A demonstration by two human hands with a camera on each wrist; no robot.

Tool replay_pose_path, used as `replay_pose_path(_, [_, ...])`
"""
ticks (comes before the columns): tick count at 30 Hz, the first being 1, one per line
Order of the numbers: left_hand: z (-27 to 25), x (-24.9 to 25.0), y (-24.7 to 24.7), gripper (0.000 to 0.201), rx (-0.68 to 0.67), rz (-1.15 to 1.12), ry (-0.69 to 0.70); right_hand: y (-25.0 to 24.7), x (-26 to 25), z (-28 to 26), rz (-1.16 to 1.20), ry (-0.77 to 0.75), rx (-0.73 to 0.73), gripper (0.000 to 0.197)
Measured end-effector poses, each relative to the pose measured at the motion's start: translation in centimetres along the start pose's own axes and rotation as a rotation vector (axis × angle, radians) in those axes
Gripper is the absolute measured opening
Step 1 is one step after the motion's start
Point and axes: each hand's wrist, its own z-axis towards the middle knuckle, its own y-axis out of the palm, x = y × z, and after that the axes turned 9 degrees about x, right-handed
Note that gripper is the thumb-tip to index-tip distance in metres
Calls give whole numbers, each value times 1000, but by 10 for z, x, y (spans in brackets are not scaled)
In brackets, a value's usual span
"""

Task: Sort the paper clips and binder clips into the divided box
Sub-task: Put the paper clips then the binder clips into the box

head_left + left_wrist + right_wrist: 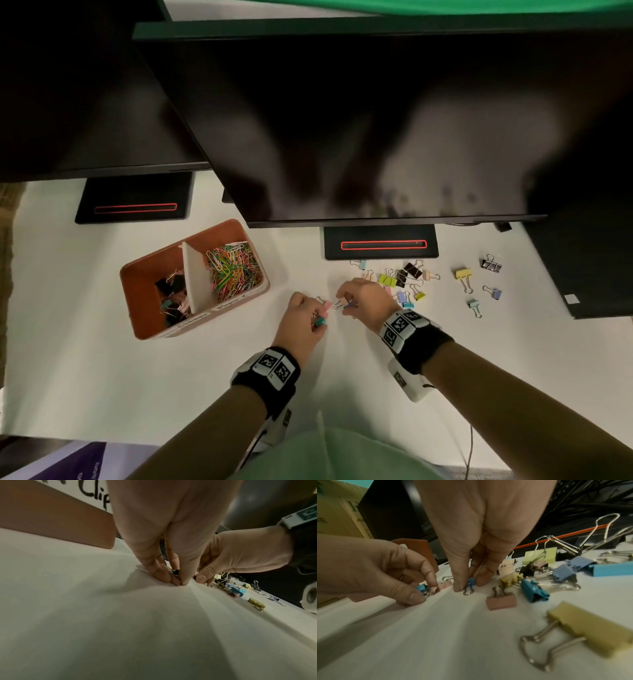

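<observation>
Right now both my hands are down on the desk, nearly touching. My left hand [303,317] has its fingers curled round a small teal clip [421,587] and is pinching at a pink clip [445,585] just past its fingertips; how many clips it already carries I cannot tell. My right hand [359,296] pinches a small blue clip [471,582] between thumb and forefinger, its wire loops [468,592] trailing back toward my wrist, so its long axis runs roughly along my hand.

What the next move turns on, I judge, is where the box [150,330] lies: off to the left of both hands and a little farther from me, with my left hand plainly nearer. Its near-left compartment [171,294] holds binder clips, the far-right one a heap of coloured paper clips [234,270], so my clips belong in the compartment closer to my left hand, short of the white divider [193,274].

More loose clips [407,279] lie to the right of my right hand, spreading well away toward the desk's right side; those are my right hand's to reach.

As for writing, the white label on the box front reads "Clip" [96,492] in black marker from my left wrist; the rest is cut off. From the head view, both labels are too blurred to read.
</observation>
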Motion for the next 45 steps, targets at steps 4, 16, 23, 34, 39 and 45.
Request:
replay_pose_path(4, [4, -5, -5, 15, -1, 95, 68, 0, -2, -1, -20, 1, -9, 25])
replay_pose_path(16, [12, -16, -24, 12, -103, 200, 101, 6, -9, -7, 4, -38, -16, 24])
replay_pose_path(23, [5, -26, -29, 13, -90, 225, 190, 9, -26, 7, 103, -44, 23, 25])
replay_pose_path(34, [-13, -33, -52, 15, -30, 58, 225, 20, -35, 6, -14, -55, -15, 18])
replay_pose_path(39, [-37, -11, -109, 14, 91, -91, 281, 10, -65, 0, 120, -154, 54, 15])
replay_pose_path(45, [-43, -51, -203, 18, 452, -164, 24, 2, -168, 20, 253, -391, 91, 16])
